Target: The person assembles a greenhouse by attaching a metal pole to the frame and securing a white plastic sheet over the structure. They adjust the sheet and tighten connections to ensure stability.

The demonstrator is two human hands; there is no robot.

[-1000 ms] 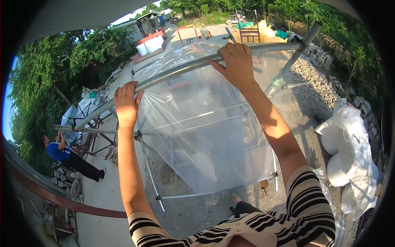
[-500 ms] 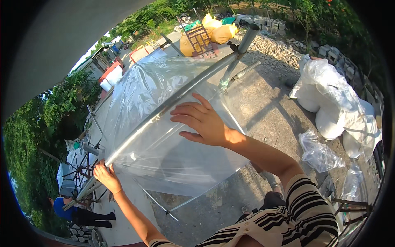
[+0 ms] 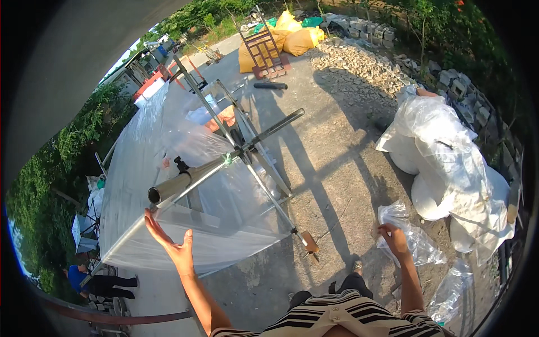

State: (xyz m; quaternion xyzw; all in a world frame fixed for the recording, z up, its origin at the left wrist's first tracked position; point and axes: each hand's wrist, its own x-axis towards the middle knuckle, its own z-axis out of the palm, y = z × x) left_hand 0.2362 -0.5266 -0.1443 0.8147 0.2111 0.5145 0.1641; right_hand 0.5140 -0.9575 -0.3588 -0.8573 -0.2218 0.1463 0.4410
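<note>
Striped sleeves at the bottom edge lead out to two bare hands: the left hand (image 3: pixel 171 244) is spread open, palm up, holding nothing, right under the near open end of a metal pipe (image 3: pixel 224 163). The pipe's long axis runs from that end up and right, away from the person, through a clear plastic sheet (image 3: pixel 146 185) draped on a frame. The right hand (image 3: pixel 394 238), well apart, hangs open over a plastic bag (image 3: pixel 418 247) on the concrete, with white sacks (image 3: pixel 449 163) beyond.
</note>
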